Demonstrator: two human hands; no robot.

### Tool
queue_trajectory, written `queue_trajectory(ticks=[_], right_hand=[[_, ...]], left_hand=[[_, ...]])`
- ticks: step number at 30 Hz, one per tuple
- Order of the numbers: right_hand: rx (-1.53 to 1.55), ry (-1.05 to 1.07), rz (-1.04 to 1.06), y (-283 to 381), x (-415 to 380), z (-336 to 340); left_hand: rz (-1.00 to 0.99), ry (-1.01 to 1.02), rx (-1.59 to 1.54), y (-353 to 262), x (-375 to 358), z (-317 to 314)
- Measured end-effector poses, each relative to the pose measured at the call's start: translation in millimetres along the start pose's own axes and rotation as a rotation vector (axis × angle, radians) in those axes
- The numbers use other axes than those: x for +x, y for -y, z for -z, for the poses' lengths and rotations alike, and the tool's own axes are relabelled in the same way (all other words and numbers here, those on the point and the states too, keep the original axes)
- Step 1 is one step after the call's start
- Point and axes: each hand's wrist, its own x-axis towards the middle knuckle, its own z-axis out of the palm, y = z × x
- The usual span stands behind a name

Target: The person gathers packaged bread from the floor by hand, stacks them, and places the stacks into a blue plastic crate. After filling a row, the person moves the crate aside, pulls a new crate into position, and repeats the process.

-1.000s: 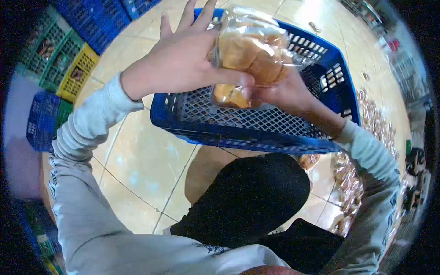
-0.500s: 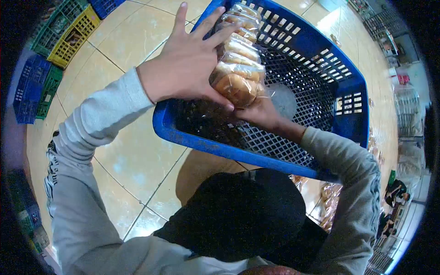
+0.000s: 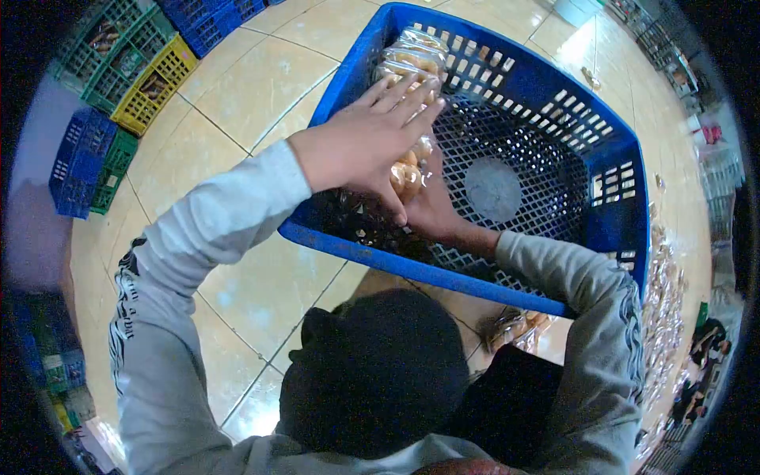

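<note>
Shifted inward, the left hand [image 3: 364,146] spreads wide over wrapped buns [image 3: 406,182] in the blue basket [image 3: 459,280], upper centre; the right hand [image 3: 437,212] flanks them, its grip unclear.

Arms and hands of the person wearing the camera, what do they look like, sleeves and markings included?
Both the left sleeve and right sleeve are long, light grey and wrinkled, with dark print running down the outer side. The left hand and right hand are ungloved; no watch or ring shows.
</note>
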Motion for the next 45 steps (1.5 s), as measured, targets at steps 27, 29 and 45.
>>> queue_trajectory(ticks=[27,29,45], right_hand=[[0.429,0.219,-0.435,37.9,-7.9,4.9],[0.385,0.202,-0.354,37.9,-7.1,6.0],[0.839,-0.22,-0.238,-34.1,115.5,49.0]], left_hand=[[0.164,0.235,0.02,-1.6,13.9,-5.8],[0.173,0.254,0.027,-2.3,12.6,-5.4],[0.2,0.213,0.0,-5.4,16.8,-4.8]])
